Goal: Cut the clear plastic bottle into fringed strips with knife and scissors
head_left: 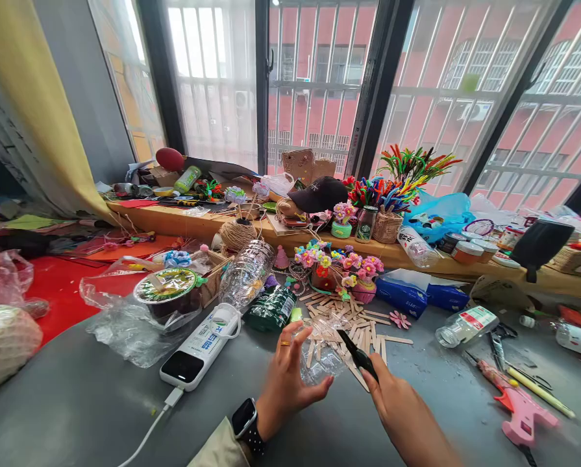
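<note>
Plastic (pixel 322 364), clear and shiny, is gripped by the left hand (pixel 287 384), while the right hand (pixel 398 399) clamps a black tool (pixel 358 354).

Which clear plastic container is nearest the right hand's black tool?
The unlabelled container at the left hand; the ridged bottle lies farther left, the red-labelled bottle farther right.

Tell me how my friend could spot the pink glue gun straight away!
Find the grey table and look to the right of the person's right hand. Towards the picture's right edge, beside a thin yellow stick, lies the glue gun. Its pink, pistol-like shape sets it apart from that stick and the clear bottle further back.
</note>
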`<state>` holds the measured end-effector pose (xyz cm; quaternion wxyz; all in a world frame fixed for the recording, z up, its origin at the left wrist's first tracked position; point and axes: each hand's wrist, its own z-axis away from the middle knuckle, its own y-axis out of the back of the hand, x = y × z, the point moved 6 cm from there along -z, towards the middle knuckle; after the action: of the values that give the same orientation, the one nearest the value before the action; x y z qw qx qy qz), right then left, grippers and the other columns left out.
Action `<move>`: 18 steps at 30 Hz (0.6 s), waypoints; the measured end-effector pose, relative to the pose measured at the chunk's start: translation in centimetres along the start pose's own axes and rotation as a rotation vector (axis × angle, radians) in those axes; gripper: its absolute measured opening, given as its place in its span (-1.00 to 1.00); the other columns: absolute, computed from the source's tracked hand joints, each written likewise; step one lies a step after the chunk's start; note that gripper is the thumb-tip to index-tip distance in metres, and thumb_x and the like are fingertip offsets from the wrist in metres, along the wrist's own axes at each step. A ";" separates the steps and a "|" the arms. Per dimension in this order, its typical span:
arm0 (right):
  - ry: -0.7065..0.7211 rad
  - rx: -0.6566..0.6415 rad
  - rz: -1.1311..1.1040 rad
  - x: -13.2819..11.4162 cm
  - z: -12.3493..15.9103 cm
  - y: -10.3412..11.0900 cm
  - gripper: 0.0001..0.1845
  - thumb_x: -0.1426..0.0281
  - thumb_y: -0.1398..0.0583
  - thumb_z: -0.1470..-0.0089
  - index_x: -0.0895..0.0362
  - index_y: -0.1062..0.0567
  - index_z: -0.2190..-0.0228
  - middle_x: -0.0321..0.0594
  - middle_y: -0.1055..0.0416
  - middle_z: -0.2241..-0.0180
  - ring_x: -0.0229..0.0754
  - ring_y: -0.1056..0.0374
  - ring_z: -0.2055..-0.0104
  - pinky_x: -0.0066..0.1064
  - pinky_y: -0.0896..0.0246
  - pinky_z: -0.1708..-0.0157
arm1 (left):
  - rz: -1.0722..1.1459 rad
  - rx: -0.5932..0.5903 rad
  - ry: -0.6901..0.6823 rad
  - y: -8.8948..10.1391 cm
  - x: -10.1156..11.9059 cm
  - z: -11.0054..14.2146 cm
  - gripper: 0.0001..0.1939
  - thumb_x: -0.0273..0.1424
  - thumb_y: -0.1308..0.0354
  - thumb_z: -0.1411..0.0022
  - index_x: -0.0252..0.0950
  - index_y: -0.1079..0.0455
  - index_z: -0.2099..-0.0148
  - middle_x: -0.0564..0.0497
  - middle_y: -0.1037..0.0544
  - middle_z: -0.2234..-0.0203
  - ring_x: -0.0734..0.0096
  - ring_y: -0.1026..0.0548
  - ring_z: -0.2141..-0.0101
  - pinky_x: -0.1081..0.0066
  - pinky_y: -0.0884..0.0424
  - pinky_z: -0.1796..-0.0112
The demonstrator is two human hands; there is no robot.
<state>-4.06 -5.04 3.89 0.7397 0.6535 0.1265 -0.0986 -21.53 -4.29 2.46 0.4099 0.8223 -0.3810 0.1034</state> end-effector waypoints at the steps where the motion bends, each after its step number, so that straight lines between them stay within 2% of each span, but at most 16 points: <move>1: -0.012 -0.010 0.012 0.0 0.2 0.0 -0.63 0.37 0.14 -0.16 0.13 -0.29 0.07 -0.05 -0.53 0.41 0.01 -0.46 0.35 -0.43 -0.13 0.53 | -0.005 -0.006 -0.012 -0.1 0.1 0.0 -0.31 -0.25 -0.20 0.13 -0.22 -0.01 -0.05 -0.20 -0.15 0.02 0.05 -0.22 0.00 0.04 -0.24 0.07; 8: 0.004 0.025 0.038 -0.6 0.1 0.1 -0.63 0.36 0.15 -0.16 0.15 -0.31 0.10 -0.04 -0.52 0.42 0.03 -0.46 0.37 -0.40 -0.13 0.55 | -0.015 0.002 -0.065 -0.1 0.5 0.2 -0.33 -0.28 -0.20 0.15 -0.19 -0.05 -0.04 -0.16 -0.13 0.01 0.06 -0.20 -0.01 0.06 -0.24 0.06; 18: -0.024 -0.048 0.017 -0.4 0.7 0.1 -0.60 0.35 0.20 -0.17 0.17 -0.24 0.05 0.02 -0.51 0.38 0.07 -0.44 0.33 -0.37 -0.11 0.51 | -0.006 0.021 -0.016 0.1 0.5 -0.3 -0.36 -0.29 -0.20 0.11 -0.25 -0.04 -0.03 -0.18 -0.15 0.04 0.11 -0.21 0.00 0.09 -0.24 0.06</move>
<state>-4.34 -5.73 4.13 0.7573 0.6356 0.1144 -0.0968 -21.24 -4.38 3.00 0.3984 0.8285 -0.3808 0.0995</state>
